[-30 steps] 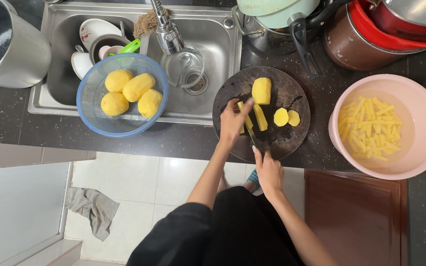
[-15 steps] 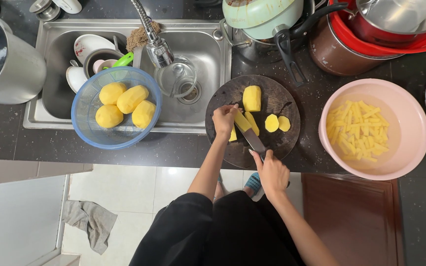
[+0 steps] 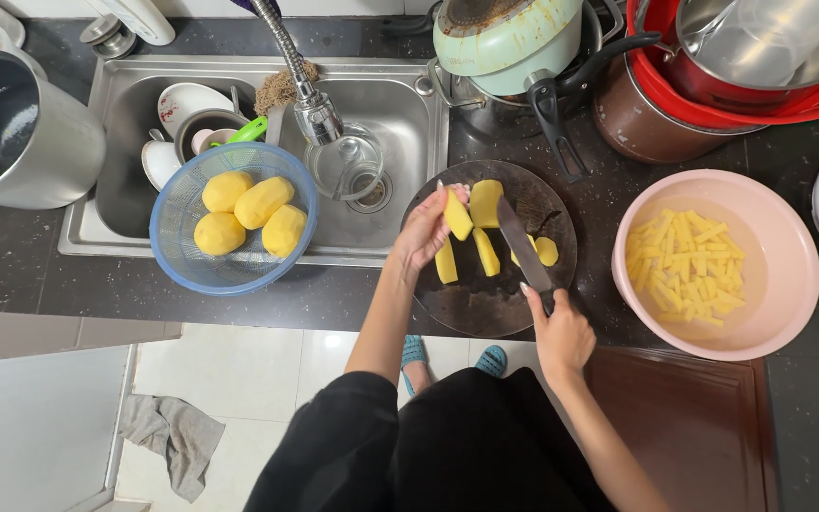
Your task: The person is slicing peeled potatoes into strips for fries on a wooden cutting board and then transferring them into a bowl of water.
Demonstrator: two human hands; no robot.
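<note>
Knife (image 3: 520, 248) handle hidden in clenched right hand (image 3: 561, 332), left hand (image 3: 424, 228) pinching potato slice (image 3: 457, 215), fingertips obscured

We see yellow potato slices (image 3: 474, 248) on the dark round board (image 3: 466, 303) — right of it, a pink bowl (image 3: 789, 284).

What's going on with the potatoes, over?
Left hand lifting a potato slice. Right hand gripping knife over round cutting board. Other slices lie beside the blade.
</note>
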